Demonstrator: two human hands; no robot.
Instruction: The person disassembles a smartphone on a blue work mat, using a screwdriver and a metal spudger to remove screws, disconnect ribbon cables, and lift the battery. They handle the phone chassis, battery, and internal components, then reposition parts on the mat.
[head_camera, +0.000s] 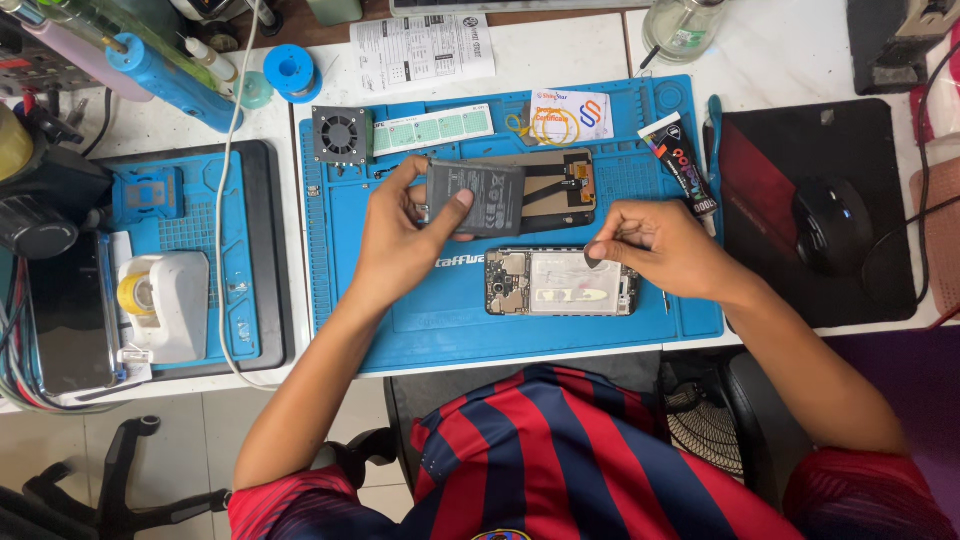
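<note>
My left hand grips a flat dark grey phone battery, lifted above the blue work mat. An opened phone body lies on the mat below, its circuit board exposed and its battery bay bare and pale. My right hand rests at the phone's right end and pinches a small dark pick over the bay. Behind the battery lies a dark phone back panel with a flex cable.
A black glue tube, a small square fan, a card with yellow rubber bands and a strip of labels lie on the mat's far side. A mouse on a black pad sits right. A tape dispenser stands left.
</note>
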